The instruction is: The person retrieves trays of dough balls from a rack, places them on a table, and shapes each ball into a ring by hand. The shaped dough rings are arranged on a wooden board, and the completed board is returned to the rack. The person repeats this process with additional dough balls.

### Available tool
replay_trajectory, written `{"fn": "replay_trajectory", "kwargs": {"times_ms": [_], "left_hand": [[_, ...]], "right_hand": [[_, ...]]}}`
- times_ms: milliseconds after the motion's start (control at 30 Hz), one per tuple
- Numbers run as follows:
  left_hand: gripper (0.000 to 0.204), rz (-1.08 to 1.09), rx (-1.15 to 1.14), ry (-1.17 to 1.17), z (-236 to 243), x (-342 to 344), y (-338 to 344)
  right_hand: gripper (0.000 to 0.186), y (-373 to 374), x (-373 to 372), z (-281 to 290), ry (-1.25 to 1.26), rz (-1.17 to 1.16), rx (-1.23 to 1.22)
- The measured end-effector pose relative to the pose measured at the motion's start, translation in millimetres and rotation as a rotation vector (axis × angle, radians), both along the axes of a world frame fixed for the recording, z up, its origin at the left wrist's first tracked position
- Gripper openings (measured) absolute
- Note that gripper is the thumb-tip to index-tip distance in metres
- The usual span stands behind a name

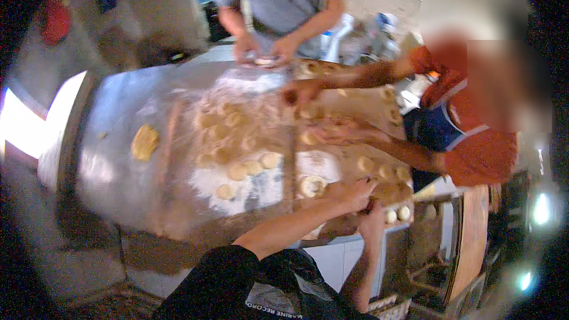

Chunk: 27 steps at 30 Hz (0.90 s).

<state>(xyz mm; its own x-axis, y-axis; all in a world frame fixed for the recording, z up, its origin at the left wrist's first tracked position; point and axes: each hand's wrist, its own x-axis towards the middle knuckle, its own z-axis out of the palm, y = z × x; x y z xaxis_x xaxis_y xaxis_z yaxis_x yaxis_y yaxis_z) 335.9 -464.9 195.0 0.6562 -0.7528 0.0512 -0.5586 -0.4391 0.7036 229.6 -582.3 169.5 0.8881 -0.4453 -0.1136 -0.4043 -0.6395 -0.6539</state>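
Note:
My left hand (357,194) reaches across the near right part of the table. It meets my right hand (372,216) over a wooden board (349,139). The fingers of both hands look bent inward around something small and dark, too blurred to name. Beside them on the board lie pale dough rounds (365,163), and two more dough balls (390,216) sit at the near right corner. A dough piece (313,186) with a darker middle rests in flour left of my hands, close to my left forearm.
Floured dough rounds (231,121) cluster mid-table, left of a raised wooden edge (288,166). A yellow dough lump (144,142) lies far left on the metal top (112,172). Opposite, a grey-shirted person (278,6) handles something small; an orange-sleeved person's arms (379,136) cross the board.

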Motion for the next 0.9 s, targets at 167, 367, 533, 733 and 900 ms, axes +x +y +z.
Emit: {"fn": "replay_trajectory", "kwargs": {"times_ms": [167, 367, 533, 733, 900], "left_hand": [[0.033, 0.557, 0.096, -0.009, 1, 18, 198], [0.030, 0.568, 0.207, -0.069, -35, 11, 400], [0.031, 0.822, -0.023, -0.003, -30, -13, 407], [0.034, 0.538, -0.369, 0.315, 16, -27, 434], [0.033, 0.578, -0.242, 0.203, 30, -17, 445]], "right_hand": [[0.041, 115, 47, 46, -0.086, 0.303, 0.209], [0.034, 299, 96, 11, -0.034, 0.950, -0.146], [0.036, 326, 81, 2, 0.018, 0.686, -0.220], [0.049, 348, 83, 31, -0.001, 0.531, 0.495], [0.064, 401, 102, 37, -0.450, 0.395, 0.109]]}}
